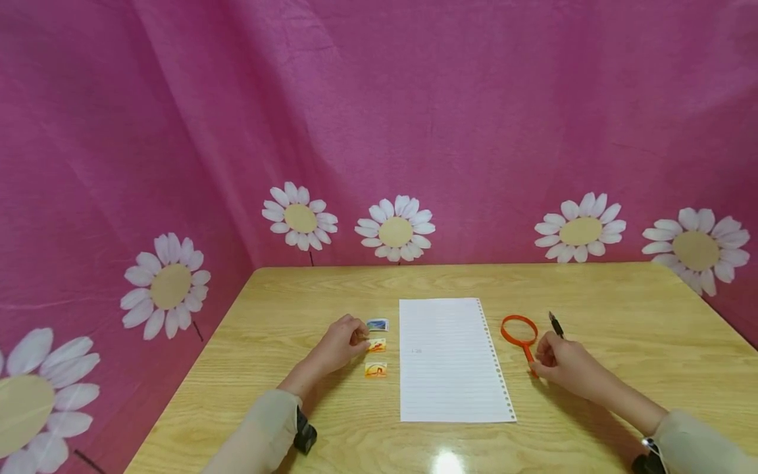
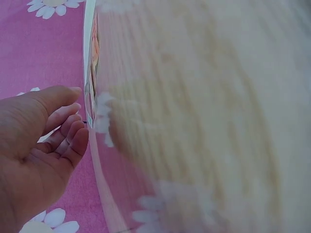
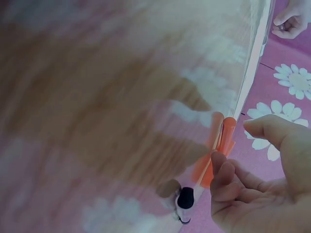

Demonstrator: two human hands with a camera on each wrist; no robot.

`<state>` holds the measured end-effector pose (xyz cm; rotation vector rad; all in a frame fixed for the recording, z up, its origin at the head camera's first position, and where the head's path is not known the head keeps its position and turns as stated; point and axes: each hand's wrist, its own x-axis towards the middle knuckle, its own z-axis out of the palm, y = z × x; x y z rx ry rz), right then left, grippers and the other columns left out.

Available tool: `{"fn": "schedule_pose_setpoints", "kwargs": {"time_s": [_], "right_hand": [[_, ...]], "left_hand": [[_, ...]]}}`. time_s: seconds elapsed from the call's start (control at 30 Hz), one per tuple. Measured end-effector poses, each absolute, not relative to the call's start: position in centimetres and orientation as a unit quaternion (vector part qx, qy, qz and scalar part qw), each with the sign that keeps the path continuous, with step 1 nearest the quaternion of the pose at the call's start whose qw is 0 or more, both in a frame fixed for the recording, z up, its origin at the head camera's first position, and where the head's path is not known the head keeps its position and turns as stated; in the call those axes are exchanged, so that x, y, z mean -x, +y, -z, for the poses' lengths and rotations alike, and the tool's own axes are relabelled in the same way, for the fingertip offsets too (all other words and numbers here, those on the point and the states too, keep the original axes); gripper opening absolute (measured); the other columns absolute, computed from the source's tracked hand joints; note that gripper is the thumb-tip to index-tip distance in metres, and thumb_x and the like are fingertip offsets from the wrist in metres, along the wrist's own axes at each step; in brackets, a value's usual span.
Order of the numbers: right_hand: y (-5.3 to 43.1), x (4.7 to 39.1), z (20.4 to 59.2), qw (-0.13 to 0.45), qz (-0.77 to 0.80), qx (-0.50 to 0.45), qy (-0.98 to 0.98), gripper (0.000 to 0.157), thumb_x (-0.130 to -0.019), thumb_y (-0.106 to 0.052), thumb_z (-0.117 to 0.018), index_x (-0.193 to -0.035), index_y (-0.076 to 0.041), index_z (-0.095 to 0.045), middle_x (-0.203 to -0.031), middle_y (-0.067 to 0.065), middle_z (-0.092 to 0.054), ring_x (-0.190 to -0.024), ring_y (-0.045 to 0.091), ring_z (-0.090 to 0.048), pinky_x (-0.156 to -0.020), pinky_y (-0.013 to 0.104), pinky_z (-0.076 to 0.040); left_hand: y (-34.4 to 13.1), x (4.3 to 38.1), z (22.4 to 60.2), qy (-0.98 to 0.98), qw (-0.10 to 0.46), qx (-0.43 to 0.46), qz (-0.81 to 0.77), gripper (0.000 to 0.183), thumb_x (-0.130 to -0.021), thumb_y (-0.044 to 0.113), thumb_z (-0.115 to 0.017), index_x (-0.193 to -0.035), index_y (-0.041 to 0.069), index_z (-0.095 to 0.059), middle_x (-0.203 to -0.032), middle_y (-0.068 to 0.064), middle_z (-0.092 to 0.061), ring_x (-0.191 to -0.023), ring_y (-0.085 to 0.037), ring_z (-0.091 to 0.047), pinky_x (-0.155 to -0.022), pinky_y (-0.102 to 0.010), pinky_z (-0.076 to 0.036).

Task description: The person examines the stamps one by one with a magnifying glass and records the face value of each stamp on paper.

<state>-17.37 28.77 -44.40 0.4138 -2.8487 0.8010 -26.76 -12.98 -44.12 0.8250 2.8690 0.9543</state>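
Note:
My left hand [image 1: 337, 345] rests beside a column of three small stamp-like pictures, its fingers loosely bent. Its fingertips are right at the left edges of the blue picture [image 1: 378, 325] and the yellow-and-red picture [image 1: 377, 345]. Nearer me lies the yellow-orange picture [image 1: 376, 370]. In the left wrist view, the thumb and fingers [image 2: 73, 141] stand a little apart. On the right, my right hand [image 1: 570, 370] is at the handle end of an orange magnifying glass [image 1: 528, 354]. Its thumb and fingers are spread around the handle [image 3: 228, 133] in the right wrist view.
A lined, hole-punched sheet of paper [image 1: 447, 388] lies between the hands, with a faint small mark near its left edge. A black pen [image 1: 556, 325] lies just beyond my right hand. Behind the wooden table [image 1: 331, 286] hangs a pink flowered cloth [image 1: 474, 131].

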Motion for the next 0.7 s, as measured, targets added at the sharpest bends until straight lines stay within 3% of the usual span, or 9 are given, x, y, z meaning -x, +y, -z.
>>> {"fn": "schedule_pose_setpoints", "kwargs": {"time_s": [0.23, 0.7], "right_hand": [[28.4, 17.5, 44.5, 0.067, -0.266, -0.147, -0.95, 0.03, -0.079, -0.011, -0.078, -0.084, -0.005, -0.05, -0.068, -0.003, -0.046, -0.06, -0.001, -0.034, -0.054, 0.02, -0.033], [27.7, 17.6, 44.9, 0.053, -0.252, -0.126, -0.958, 0.025, -0.081, -0.01, -0.075, -0.081, -0.003, -0.052, -0.068, -0.002, -0.052, -0.058, 0.002, -0.035, -0.053, 0.02, -0.033]], "left_hand": [[-12.8, 26.9, 44.0, 0.92, 0.014, -0.259, -0.295, 0.009, -0.089, 0.007, -0.069, -0.096, 0.003, -0.063, -0.088, -0.006, -0.053, -0.078, -0.013, -0.046, -0.068, -0.021, -0.041], [-12.6, 26.9, 44.2, 0.923, 0.017, -0.284, -0.26, 0.007, -0.087, 0.006, -0.071, -0.091, 0.005, -0.065, -0.087, -0.004, -0.054, -0.078, -0.013, -0.048, -0.069, -0.023, -0.043]]}}
